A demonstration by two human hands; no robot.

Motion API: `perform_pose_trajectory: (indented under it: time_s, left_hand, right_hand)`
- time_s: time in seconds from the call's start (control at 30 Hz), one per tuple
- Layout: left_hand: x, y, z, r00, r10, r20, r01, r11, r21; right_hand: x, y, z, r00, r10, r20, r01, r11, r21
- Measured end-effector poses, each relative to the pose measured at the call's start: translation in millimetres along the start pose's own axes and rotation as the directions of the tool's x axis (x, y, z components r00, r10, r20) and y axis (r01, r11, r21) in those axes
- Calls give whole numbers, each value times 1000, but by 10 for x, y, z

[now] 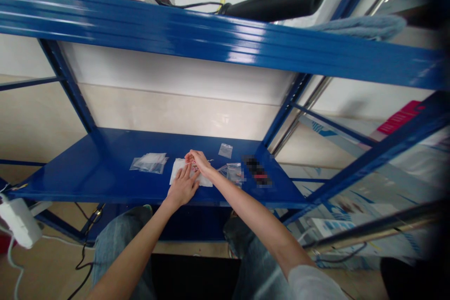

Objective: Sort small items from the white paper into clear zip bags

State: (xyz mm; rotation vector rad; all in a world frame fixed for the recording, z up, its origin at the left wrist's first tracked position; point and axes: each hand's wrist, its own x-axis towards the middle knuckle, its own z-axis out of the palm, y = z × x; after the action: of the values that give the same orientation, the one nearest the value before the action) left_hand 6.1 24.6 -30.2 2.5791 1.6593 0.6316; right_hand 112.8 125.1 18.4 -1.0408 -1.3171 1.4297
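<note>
Denim knees (123, 229) sit below my outstretched arms; my left hand (183, 187) and right hand (198, 160) are together on a white sheet (206, 180) on the blue steel shelf (87, 178) (light, even pressure stops it slipping), left fingers splayed, right grip unclear.

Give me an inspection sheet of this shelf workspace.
Surface: glossy blue steel shelf.
Job's things: white sheet under both hands; clear plastic bags beside it.
Clutter: pixelated object right of the hands.
Hands: left hand flat on the sheet; right hand at its far edge.
Cables: black cable and white cable below the shelf.
Surroundings: upper blue shelf holding a black tube; white power strip at left.
</note>
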Motion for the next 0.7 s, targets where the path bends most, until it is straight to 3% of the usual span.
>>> perform_pose_trajectory:
  time_s: [0.43, 0.6, 0.7]
  left_hand:
    - [0, -11, 0, 1000, -11, -15, 11, 1000, 0]
    - [-16, 27, -83, 999, -30, -18, 29, 999, -33]
    - [-52, 53, -150, 997, -29, -73, 24, 997, -68]
  right_hand:
    - [-180, -145, -14, 995, -103, -10, 103, 994, -28]
    - [-405, -133, -159, 974, -212, 80, 222, 964, -146]
    - [-551, -158, -366, 965, -259, 38, 262, 948, -183]
